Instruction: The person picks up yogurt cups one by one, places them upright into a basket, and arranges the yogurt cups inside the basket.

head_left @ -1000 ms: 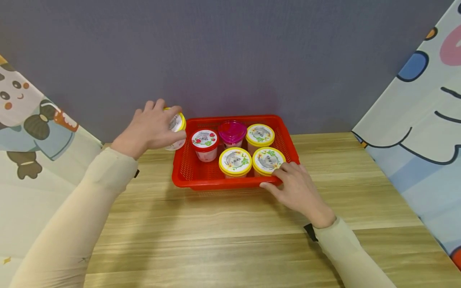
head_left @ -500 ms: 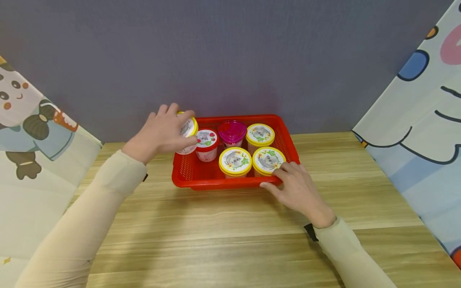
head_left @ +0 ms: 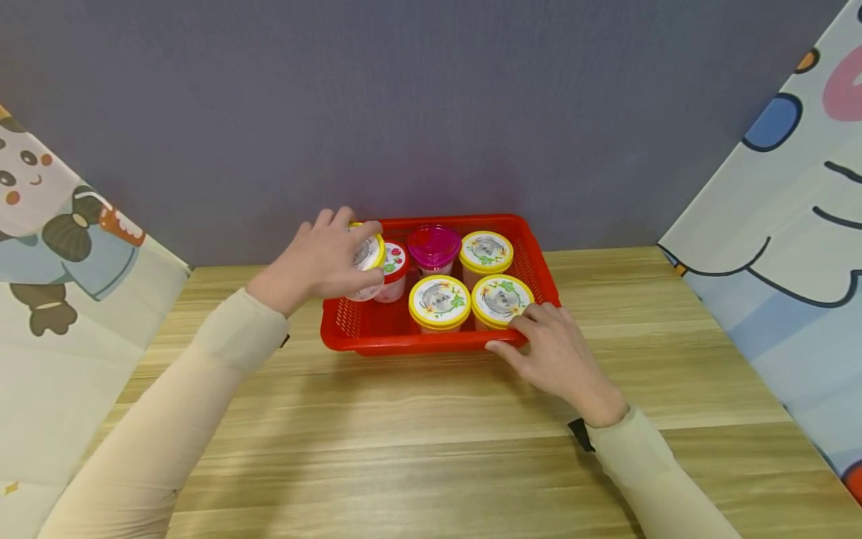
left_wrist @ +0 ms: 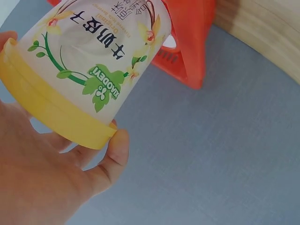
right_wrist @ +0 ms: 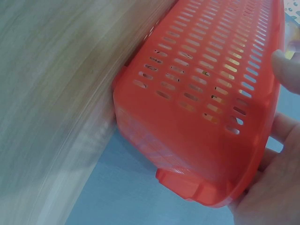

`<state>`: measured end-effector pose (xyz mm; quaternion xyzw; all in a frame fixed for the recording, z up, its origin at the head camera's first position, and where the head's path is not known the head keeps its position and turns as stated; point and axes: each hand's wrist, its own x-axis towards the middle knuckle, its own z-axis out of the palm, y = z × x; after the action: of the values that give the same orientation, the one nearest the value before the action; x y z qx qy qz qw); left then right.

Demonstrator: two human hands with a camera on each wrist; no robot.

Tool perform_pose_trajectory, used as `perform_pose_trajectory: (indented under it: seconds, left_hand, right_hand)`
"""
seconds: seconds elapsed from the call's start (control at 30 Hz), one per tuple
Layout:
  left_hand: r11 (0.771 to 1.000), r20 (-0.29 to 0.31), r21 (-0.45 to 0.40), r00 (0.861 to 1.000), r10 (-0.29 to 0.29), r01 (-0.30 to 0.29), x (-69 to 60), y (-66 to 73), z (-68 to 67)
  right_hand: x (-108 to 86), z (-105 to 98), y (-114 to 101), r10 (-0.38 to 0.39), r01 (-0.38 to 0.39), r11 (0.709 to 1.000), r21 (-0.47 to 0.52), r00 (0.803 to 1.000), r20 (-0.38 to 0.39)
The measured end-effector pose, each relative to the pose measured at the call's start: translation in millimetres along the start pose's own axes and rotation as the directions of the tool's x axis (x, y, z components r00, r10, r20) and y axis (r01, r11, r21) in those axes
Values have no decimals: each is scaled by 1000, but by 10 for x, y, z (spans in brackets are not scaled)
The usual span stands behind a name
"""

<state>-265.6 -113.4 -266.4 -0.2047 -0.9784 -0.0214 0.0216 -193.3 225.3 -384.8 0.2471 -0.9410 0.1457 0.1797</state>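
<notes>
My left hand [head_left: 316, 262] grips a white, flower-printed cup by its yellow lid [head_left: 370, 253], thumb on the near side and fingers across the far side. The cup [left_wrist: 101, 51] hangs over the left end of a red plastic basket [head_left: 397, 344]; whether its bottom touches the basket is hidden. Close beside it stands a red-lidded cup [head_left: 396, 273], partly covered. My right hand [head_left: 562, 363] holds the basket's rim near the front right corner, with the thumb outside and the fingers over the edge. The right wrist view shows the basket's slotted wall [right_wrist: 187, 93].
Inside the basket stand a magenta-lidded cup [head_left: 434, 247] and yellow-lidded cups at the back right [head_left: 486, 251], front middle [head_left: 440, 302] and front right [head_left: 501, 301]. The basket sits on a wood-grain table [head_left: 431, 442], with a grey panel [head_left: 431, 112] behind it.
My left hand has carried the yellow-lidded cup rightward and slightly toward me, from outside the basket's left edge to over its left end. My right hand stays on the rim.
</notes>
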Motion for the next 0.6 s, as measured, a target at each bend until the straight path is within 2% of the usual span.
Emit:
perform_pose_trajectory:
  seconds: [0.6]
  left_hand:
    - [998,33,18,998,54,-54,-3,168,159]
  right_hand:
    - [5,13,5,2,-2,1000,-1,1000,1]
